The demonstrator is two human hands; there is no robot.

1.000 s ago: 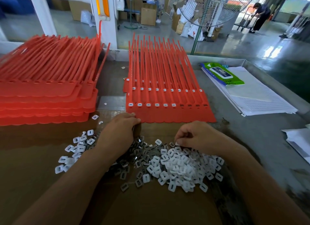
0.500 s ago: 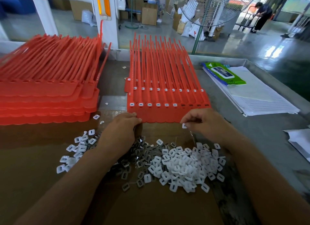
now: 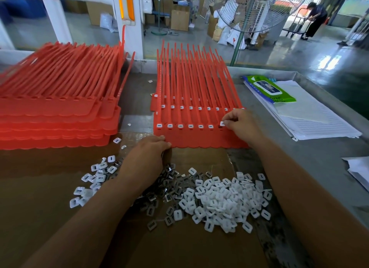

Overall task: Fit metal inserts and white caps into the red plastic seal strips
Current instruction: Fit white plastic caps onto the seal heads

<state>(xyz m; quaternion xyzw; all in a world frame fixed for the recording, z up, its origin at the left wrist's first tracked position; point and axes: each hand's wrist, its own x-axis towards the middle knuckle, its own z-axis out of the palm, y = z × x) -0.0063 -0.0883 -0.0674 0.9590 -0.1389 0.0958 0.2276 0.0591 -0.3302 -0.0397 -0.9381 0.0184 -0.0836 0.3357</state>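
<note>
Counter [image 3: 311, 163] carries spare red seal strips [image 3: 60, 111] stacked left. The working sheet [image 3: 195, 111] lies flat at centre, sockets toward the person for easy reach. Loose white caps [image 3: 225, 203] and metal inserts [image 3: 169, 187] are heaped just before it. Left hand [image 3: 147, 157] curls at the sheet's near edge, likely steadying it; what it holds is hidden. Right hand [image 3: 241, 125] pinches a cap [image 3: 222, 123] at the seventh socket; half a second ago it was at the near edge.

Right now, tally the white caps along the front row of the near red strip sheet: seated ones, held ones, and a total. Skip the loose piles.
Seated caps in the front row of the red strip sheet: 6
Held cap, pinched by the right hand: 1
Total: 7
Any slots under that hand are hidden.
</note>
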